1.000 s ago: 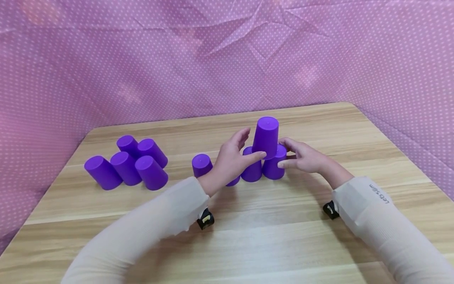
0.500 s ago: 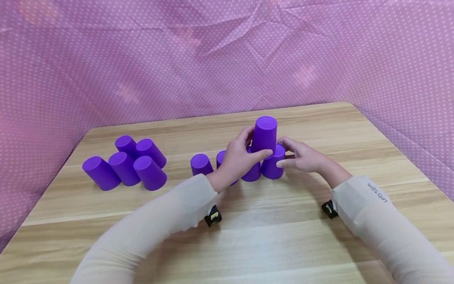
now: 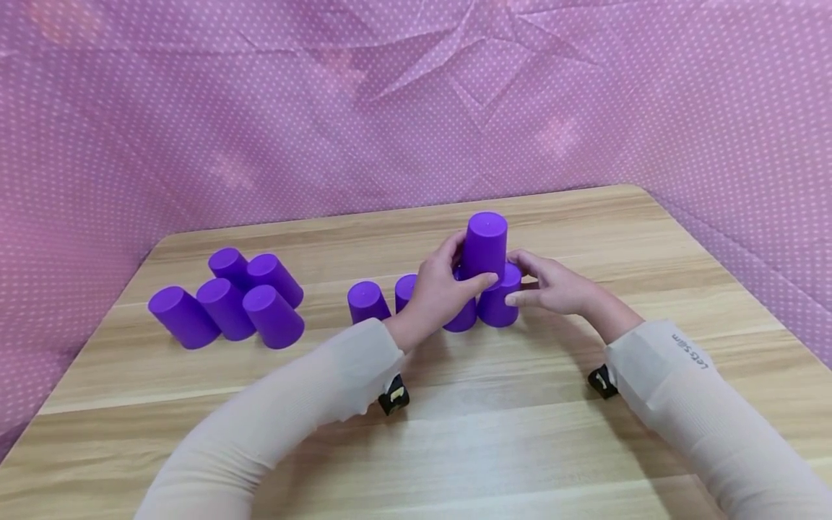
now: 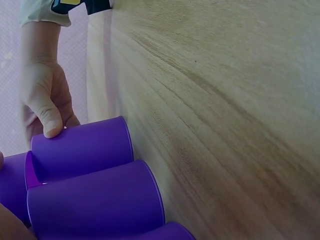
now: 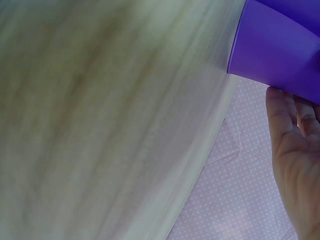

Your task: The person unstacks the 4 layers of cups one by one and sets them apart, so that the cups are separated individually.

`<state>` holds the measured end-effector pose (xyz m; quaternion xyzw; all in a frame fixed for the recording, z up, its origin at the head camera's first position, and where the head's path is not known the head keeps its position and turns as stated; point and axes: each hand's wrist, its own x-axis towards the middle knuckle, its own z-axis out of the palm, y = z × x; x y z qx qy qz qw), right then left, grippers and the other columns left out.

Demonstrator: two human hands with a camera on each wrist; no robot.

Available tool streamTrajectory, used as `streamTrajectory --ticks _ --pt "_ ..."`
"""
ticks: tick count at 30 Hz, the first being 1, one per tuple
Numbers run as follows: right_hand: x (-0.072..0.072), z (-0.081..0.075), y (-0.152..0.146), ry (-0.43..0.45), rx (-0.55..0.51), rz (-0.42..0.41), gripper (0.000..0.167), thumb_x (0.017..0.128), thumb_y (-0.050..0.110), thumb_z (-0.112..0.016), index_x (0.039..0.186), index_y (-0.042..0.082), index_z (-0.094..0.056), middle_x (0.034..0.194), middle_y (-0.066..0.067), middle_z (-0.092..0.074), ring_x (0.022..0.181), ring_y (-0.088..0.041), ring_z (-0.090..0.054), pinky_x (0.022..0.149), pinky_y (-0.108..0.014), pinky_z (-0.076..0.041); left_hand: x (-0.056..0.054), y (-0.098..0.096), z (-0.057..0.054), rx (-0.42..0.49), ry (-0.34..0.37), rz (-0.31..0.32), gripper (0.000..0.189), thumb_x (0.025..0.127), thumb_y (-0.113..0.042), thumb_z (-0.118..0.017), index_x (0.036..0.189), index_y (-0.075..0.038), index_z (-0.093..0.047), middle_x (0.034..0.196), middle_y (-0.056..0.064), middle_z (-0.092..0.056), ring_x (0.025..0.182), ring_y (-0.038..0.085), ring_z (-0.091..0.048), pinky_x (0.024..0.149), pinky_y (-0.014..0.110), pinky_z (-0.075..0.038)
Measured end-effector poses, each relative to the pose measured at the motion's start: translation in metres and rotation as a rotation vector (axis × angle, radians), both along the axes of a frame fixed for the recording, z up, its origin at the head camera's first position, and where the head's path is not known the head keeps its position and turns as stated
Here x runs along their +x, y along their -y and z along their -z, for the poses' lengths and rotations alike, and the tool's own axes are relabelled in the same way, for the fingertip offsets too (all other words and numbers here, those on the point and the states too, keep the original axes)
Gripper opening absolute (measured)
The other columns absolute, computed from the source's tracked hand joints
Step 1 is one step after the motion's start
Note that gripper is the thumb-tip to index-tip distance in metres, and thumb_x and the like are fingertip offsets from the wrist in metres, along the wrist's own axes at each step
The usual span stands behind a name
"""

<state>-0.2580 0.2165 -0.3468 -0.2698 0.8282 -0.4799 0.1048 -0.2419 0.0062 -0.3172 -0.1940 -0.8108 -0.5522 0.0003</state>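
Just right of the frame's centre, a left hand [image 3: 445, 289] curls round an upturned purple cup [image 3: 486, 245] above the row, its smooth, tapered, likely light, stiff plastic best gripped by the sides, while the right hand [image 3: 557, 287] pinches the lower cup [image 3: 497, 308] between thumb and bent fingers.

curtained-off tabletop setting, pink dotted cloth [image 3: 299, 137] around, wood-grain table [image 3: 507, 448]

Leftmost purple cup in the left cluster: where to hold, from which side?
I'd pinch the leftmost purple cup mid-wall, near and far sides, coming from its left: upside down, it widens below that hold, its left looks open, and the next purple cup crowds its right.
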Motion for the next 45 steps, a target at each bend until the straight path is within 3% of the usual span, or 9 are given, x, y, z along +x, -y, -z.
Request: streamTrajectory --ticks 27,40,45 --pt "-0.001 0.002 0.0 0.002 0.005 0.0 0.052 0.082 -0.001 -0.066 0.127 -0.006 -0.04 0.12 -0.02 -0.051 0.116 -0.03 -0.046 0.1 -0.045 -0.044 0.002 0.004 0.002 0.023 0.028 -0.01 0.065 0.081 -0.02 -0.072 0.138 -0.013 -0.041 0.133 0.004 -0.053 0.122 0.016 -0.05 0.105 0.029 -0.04" --pt "-0.001 0.0 0.0 0.022 0.014 0.003 0.051 0.083 0.003 -0.066 0.127 -0.003 -0.041 0.12 -0.019 -0.051 0.118 -0.032 -0.045 0.101 -0.045 -0.043 0.006 0.015 0.0 0.091 -0.028 -0.016 0.064 0.08 -0.019 -0.074 0.135 -0.012 -0.044 0.128 0.004 -0.056 0.118 0.015 -0.053 0.102 0.029 -0.043" --pt "0.0 0.001 0.0 0.021 0.011 0.005 0.05 0.082 0.003 -0.066 0.126 -0.003 -0.042 0.119 -0.018 -0.052 0.116 -0.031 -0.046 0.101 -0.046 -0.043 0.006 0.021 0.0 0.07 -0.037 -0.035 0.064 0.079 -0.021 -0.074 0.135 -0.012 -0.044 0.126 0.004 -0.057 0.116 0.015 -0.054 0.103 0.031 -0.042"
